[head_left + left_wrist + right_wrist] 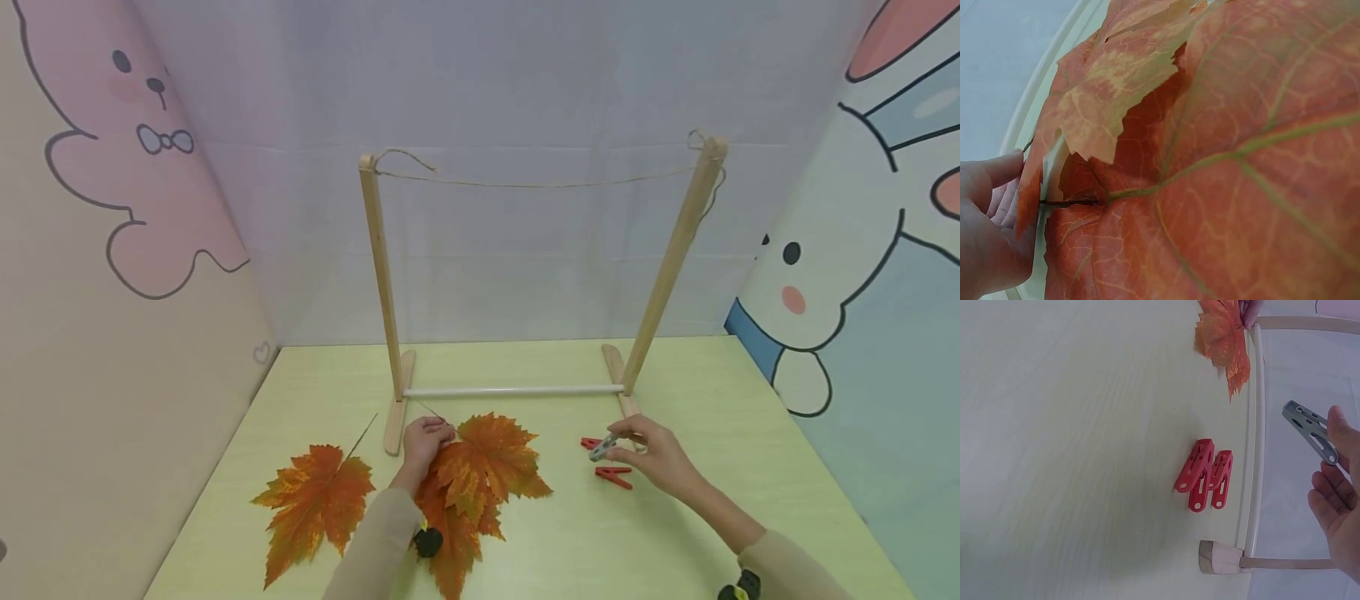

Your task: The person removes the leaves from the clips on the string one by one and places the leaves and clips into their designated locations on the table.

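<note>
My left hand (426, 446) pinches the stem of an orange artificial maple leaf (491, 458). Another maple leaf (453, 546) lies beneath that one and shows large in the left wrist view, its dark stem running toward the fingers. Between thumb and fingers, my right hand (660, 454) holds a grey clothespin (1307, 428) above the table. Below it, two red clothespins (615, 477) lie on the tabletop, one partly behind the grey one in the head view. A separate maple leaf (322, 500) rests to the left of my left forearm, stem pointing away.
A wooden stand with a left post (382, 275) and a right post (675, 267) stands at the back of the pale yellow table (540, 567). Thin twine (525, 185) spans the post tops; a white rod (517, 391) joins the bases. A curtain hangs behind.
</note>
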Motion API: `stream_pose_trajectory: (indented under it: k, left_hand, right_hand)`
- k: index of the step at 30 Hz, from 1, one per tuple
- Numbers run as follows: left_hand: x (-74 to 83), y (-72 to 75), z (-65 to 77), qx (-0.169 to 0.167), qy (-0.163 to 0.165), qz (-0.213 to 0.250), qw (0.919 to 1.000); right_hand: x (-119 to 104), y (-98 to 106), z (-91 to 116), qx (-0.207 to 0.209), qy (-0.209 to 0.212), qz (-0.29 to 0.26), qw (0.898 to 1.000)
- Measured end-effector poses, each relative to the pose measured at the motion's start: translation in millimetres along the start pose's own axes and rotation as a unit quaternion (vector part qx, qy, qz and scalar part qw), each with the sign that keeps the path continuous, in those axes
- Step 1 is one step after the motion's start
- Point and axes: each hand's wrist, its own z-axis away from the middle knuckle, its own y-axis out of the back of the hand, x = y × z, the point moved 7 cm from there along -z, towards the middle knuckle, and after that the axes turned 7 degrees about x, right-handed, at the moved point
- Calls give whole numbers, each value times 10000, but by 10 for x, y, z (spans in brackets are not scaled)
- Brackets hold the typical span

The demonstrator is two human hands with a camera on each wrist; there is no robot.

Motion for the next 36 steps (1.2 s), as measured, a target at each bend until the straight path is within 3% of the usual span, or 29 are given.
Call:
stream_pose_trajectory:
  k: [9, 15, 28, 36]
  left_hand:
    - [0, 43, -23, 225, -178, -122, 9995]
    - [7, 38, -38, 113, -357, -175, 9991]
    - [35, 67, -36, -103, -353, -155, 9992]
    - [184, 125, 64, -383, -954, -810, 9914]
  right_hand:
    - [-15, -65, 34, -117, -111, -90, 9998]
    - [10, -119, 64, -219, -211, -350, 9989]
    - [77, -276, 199, -30, 33, -586, 9983]
    - [128, -416, 360, -62, -314, -1203, 9922]
